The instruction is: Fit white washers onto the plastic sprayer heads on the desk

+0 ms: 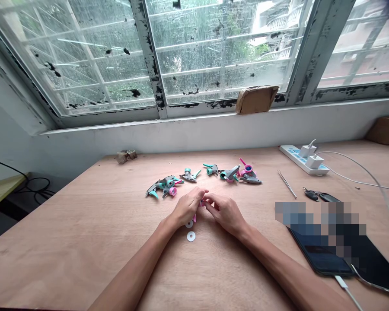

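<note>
Tabletop [84, 246]; two white discs [191, 240]; two hands [190, 206] holding one pink piece [195, 218].

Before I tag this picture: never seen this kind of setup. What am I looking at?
No machine: one person's bare hands, seen by a camera worn on their head, looking forward and down. The left hand seems to hold a mostly hidden pink piece, with the right hand fingering it. Two white discs lie nearer the wearer on the wooden table. Beyond the hands are several grey trigger pieces with green or pink parts. Tweezers, a power strip and a phone lie to the right.
</note>
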Action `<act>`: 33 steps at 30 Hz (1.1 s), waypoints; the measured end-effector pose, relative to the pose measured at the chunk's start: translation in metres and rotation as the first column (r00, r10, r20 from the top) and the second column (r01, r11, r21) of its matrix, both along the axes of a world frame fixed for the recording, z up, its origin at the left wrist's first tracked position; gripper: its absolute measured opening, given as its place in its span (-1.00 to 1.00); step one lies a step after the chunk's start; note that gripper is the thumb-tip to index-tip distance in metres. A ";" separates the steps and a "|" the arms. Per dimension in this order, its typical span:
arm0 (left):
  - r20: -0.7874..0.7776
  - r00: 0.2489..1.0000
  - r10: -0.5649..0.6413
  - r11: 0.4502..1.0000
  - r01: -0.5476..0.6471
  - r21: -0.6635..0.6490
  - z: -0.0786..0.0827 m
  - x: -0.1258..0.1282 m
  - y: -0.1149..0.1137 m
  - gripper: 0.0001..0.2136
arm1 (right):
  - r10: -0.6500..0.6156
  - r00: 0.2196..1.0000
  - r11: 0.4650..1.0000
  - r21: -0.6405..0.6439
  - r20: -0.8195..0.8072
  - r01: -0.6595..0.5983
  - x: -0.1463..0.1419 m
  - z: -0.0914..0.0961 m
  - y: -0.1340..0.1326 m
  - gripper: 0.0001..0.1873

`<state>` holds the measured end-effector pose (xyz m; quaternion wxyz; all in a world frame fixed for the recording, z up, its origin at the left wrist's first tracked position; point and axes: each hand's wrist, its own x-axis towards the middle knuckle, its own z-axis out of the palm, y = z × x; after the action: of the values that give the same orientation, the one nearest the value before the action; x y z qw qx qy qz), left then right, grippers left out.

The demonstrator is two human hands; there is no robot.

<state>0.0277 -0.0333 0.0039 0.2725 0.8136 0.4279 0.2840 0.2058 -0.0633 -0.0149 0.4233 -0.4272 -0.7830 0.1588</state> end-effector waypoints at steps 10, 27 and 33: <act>-0.028 1.000 0.007 1.000 -0.007 0.002 0.001 0.001 -0.001 -0.48 | -0.018 0.999 1.000 0.019 0.049 0.017 0.000 -0.004 0.001 -0.86; -0.026 0.997 0.070 0.998 -0.070 -0.005 -0.003 0.002 0.002 -0.44 | -0.142 0.962 0.976 0.196 0.234 0.096 -0.007 -0.014 0.004 -0.72; -0.045 0.997 0.065 0.998 -0.065 0.007 -0.003 0.004 0.003 -0.46 | -0.129 0.961 0.977 0.200 0.246 0.080 -0.004 -0.016 0.008 -0.73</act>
<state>0.0316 -0.0306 0.0005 0.2508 0.8063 0.4595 0.2754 0.2020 -0.0557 -0.0310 0.3645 -0.4432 -0.8190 0.0049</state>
